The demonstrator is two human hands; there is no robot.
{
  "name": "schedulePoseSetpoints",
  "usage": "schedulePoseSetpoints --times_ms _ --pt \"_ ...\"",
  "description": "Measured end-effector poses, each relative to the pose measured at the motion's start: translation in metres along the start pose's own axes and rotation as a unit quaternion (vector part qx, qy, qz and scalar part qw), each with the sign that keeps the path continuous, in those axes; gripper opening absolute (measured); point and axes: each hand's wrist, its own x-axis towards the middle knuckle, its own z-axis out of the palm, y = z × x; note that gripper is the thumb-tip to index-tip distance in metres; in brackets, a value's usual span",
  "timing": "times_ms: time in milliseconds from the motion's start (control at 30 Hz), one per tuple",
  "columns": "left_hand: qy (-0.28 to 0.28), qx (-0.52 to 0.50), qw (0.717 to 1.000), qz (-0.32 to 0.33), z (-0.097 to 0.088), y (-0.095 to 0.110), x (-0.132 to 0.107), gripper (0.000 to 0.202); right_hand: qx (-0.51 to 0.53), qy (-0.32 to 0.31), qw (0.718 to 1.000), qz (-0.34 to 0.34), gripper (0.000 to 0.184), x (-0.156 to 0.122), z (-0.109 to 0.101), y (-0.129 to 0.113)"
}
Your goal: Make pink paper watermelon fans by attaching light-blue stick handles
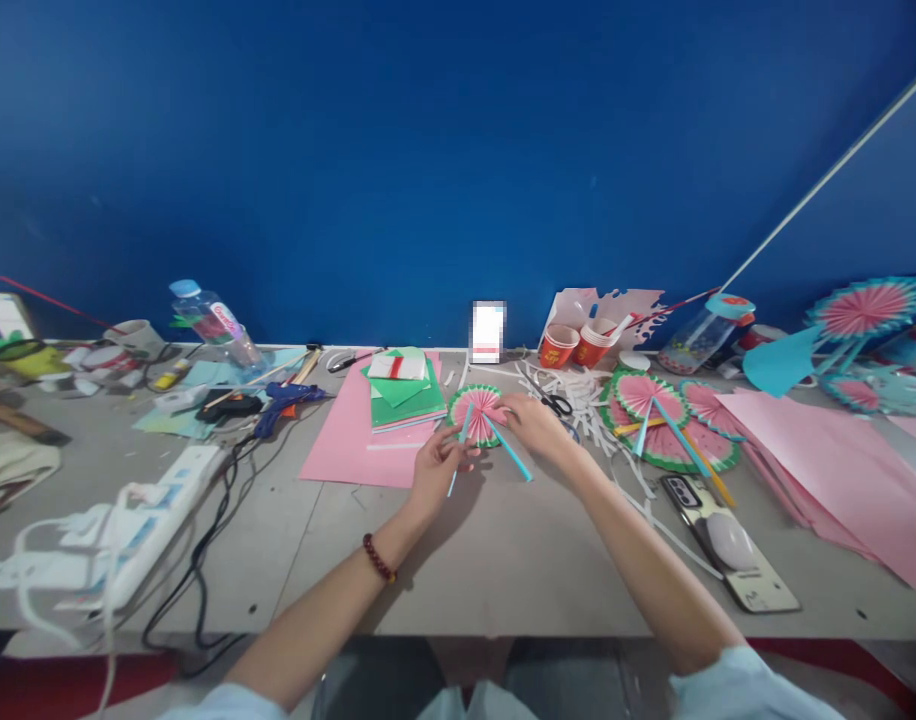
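Note:
A small round pleated paper fan, pink with a green scalloped edge, is between my two hands over the middle of the table. Two light blue sticks hang from it; the right blue stick slants down to the right. My left hand has its fingers curled around the left blue stick. At the fan's right side, my right hand pinches the pleats near the centre. Behind the left hand lie pink paper and a stack of green paper.
Scissors and white paper strips lie behind my right hand. Finished-looking fans, a phone and pink sheets are at right. At left are a blue glue gun, a power strip and a bottle.

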Motion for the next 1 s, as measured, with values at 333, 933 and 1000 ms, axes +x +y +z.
schedulePoseSetpoints --times_ms 333,933,1000 --pt "0.001 0.042 0.999 0.031 -0.005 -0.007 0.005 0.043 -0.011 -0.112 0.993 -0.035 0.024 0.036 0.016 0.019" --pt "0.008 0.032 0.999 0.013 -0.002 -0.001 0.002 0.036 -0.094 -0.132 0.987 0.005 0.027 0.028 0.014 0.009" --pt "0.009 0.037 0.999 0.017 -0.002 -0.003 0.003 0.035 -0.103 -0.120 0.987 0.008 0.025 0.028 0.016 0.007"
